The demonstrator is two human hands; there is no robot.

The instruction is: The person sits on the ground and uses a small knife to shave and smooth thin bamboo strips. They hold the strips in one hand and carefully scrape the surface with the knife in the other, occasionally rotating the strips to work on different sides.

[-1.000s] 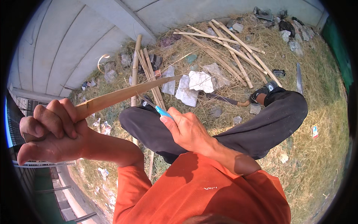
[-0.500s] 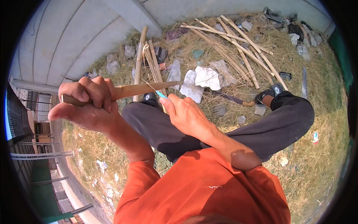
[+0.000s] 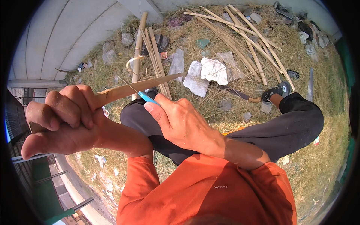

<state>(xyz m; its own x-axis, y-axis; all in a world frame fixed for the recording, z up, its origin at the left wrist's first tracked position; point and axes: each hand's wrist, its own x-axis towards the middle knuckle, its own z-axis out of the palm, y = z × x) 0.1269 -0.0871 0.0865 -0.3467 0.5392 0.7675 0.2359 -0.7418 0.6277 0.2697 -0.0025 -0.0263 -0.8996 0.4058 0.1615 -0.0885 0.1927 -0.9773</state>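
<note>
My left hand [image 3: 62,116] is wrapped round the thick end of a pale wooden strip [image 3: 116,92], which looks like split bamboo and tapers to a point on the right. In my right hand [image 3: 183,125] is a knife with a light-blue handle [image 3: 148,98]. Its thin blade lies across the strip, just right of the left fist. A curled shaving [image 3: 131,63] shows beyond the strip, near an upright bamboo pole [image 3: 140,41]. The handle's rear part is hidden in my right hand.
Several long bamboo strips [image 3: 240,33] lie piled on dry grass at the far right. White broken slabs [image 3: 214,71] sit in the middle, near a dark tool with a wooden handle [image 3: 243,95]. My crossed legs [image 3: 277,123] are below. A pale wall [image 3: 67,37] stands behind.
Both hands and the strip have come nearer and to the left. The knife blade now lies closer to the left fist along the strip. The shaving appears lower against the background.
</note>
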